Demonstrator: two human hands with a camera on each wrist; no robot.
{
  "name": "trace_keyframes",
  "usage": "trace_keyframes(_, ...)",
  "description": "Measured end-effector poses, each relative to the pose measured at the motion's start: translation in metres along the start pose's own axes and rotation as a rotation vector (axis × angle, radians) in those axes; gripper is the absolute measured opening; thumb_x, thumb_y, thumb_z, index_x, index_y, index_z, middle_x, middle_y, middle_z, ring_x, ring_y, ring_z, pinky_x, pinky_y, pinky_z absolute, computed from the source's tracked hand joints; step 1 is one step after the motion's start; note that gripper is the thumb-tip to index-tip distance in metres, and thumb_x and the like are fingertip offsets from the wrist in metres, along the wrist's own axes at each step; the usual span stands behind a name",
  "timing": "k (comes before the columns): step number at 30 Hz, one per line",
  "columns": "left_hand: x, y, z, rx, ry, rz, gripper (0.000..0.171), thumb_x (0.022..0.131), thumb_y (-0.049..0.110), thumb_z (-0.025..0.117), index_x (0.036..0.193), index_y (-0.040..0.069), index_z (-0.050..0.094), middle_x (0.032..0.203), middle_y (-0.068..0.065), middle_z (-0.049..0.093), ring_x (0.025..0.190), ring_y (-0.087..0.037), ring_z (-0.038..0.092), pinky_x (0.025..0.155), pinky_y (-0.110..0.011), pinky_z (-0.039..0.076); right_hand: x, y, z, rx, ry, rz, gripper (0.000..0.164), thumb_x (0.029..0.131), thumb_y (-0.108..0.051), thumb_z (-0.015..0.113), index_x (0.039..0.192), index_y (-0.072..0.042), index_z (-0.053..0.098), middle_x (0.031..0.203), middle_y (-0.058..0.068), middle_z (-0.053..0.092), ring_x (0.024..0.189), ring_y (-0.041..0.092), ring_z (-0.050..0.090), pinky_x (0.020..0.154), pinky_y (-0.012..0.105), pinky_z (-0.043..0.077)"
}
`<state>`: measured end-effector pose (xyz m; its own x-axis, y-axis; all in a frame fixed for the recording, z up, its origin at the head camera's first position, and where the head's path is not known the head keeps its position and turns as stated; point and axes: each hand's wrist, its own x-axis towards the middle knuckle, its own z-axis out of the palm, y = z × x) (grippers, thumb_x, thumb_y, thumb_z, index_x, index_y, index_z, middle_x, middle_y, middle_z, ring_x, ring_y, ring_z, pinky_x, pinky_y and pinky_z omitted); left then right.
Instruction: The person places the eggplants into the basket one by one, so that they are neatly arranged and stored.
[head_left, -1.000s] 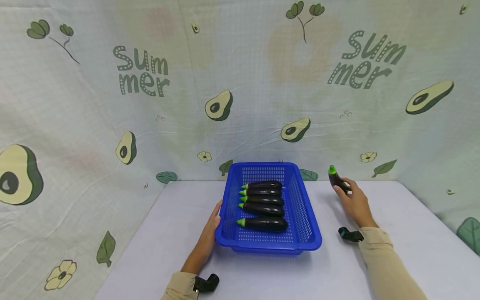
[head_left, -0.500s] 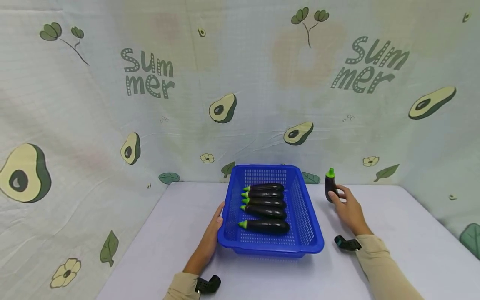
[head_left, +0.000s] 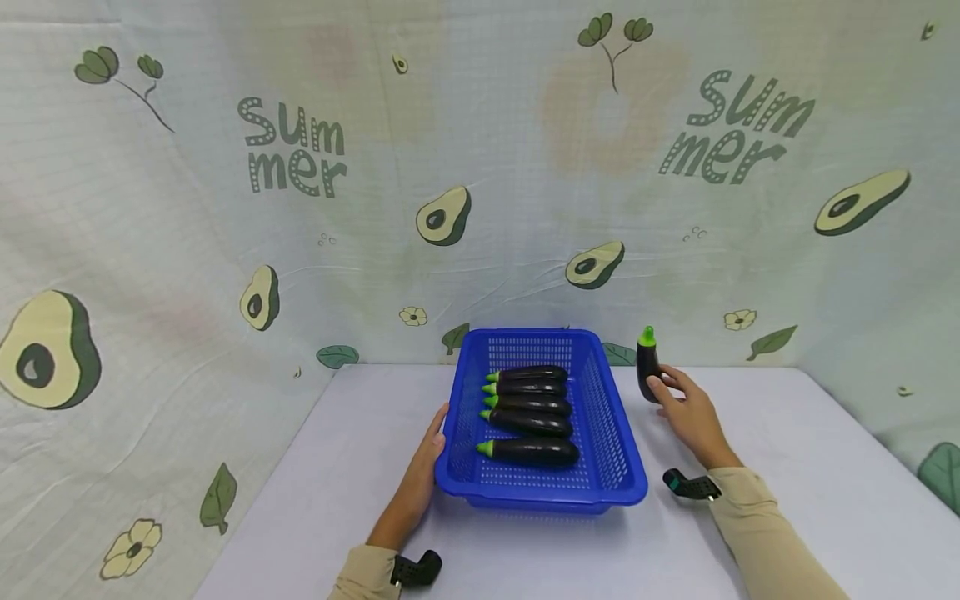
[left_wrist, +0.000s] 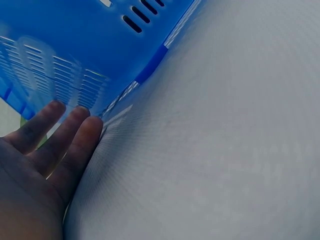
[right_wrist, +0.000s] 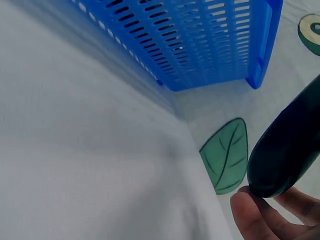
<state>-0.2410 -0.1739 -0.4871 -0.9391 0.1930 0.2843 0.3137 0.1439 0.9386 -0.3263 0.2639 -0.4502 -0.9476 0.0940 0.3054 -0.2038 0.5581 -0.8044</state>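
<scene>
A blue plastic basket [head_left: 531, 493] with slotted walls stands on the white table. Inside it several dark eggplants [head_left: 528, 452] lie side by side, their green stem ends to the left. My left hand [head_left: 422, 467] rests against the basket's left side; in the left wrist view its straight fingers [left_wrist: 82, 140] touch the slotted wall near the table. To the right of the basket, my right hand [head_left: 693, 417] pinches another eggplant [head_left: 647, 367] by its lower part, green stem up, above the table. The right wrist view shows that eggplant's rounded dark end [right_wrist: 275, 170] between thumb and fingers.
The white tabletop [head_left: 795, 467] extends on both sides of the basket. Behind it hangs a pale cloth [head_left: 510, 167] printed with avocados, leaves and lettering. A black wrist-worn device [head_left: 692, 485] sits at the right sleeve, another device [head_left: 417, 568] at the left.
My right hand has moved left toward the basket, turning the eggplant from leaning to nearly upright. My left hand stays at the basket's side. The head view has shifted slightly.
</scene>
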Motion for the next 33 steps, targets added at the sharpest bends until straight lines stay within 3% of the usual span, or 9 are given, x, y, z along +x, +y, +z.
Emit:
trace_keyframes(8, -0.001, 0.000, 0.000, 0.010, 0.008, -0.019, 0.053, 0.110, 0.042, 0.023, 0.161, 0.031, 0.018, 0.165, 0.006, 0.017, 0.152, -0.022, 0.010, 0.119, -0.058, 0.006, 0.001, -0.008, 0.003, 0.037, -0.083, 0.024, 0.080, 0.100, -0.059, 0.047, 0.156, -0.004, 0.033, 0.144, 0.037, 0.043, 0.112, 0.047, 0.061, 0.080, 0.045, 0.059)
trace_keyframes(16, -0.001, -0.001, 0.001, 0.013, 0.004, -0.024, 0.054, 0.110, 0.043, 0.021, 0.162, 0.030, 0.017, 0.166, 0.003, 0.016, 0.153, -0.024, 0.008, 0.118, -0.060, 0.004, -0.001, -0.024, 0.003, 0.114, -0.150, 0.042, 0.079, 0.100, -0.058, 0.047, 0.157, -0.005, 0.032, 0.143, 0.034, 0.046, 0.111, 0.043, 0.063, 0.080, 0.039, 0.059)
trace_keyframes(23, 0.000, -0.002, 0.001, 0.021, 0.011, -0.023, 0.054, 0.110, 0.043, 0.021, 0.162, 0.030, 0.016, 0.166, 0.005, 0.016, 0.153, -0.023, 0.009, 0.118, -0.060, 0.005, -0.004, -0.034, 0.002, 0.161, -0.154, 0.028, 0.076, 0.101, -0.056, 0.048, 0.157, -0.007, 0.032, 0.145, 0.032, 0.046, 0.111, 0.042, 0.063, 0.078, 0.032, 0.059)
trace_keyframes(33, 0.000, 0.002, 0.000, 0.026, 0.003, -0.033, 0.055, 0.110, 0.044, 0.022, 0.162, 0.029, 0.016, 0.165, 0.008, 0.016, 0.152, -0.020, 0.010, 0.119, -0.057, 0.007, -0.003, -0.044, 0.003, 0.135, -0.110, -0.039, 0.072, 0.102, -0.053, 0.048, 0.156, -0.006, 0.035, 0.145, 0.031, 0.046, 0.102, 0.036, 0.068, 0.075, 0.030, 0.059)
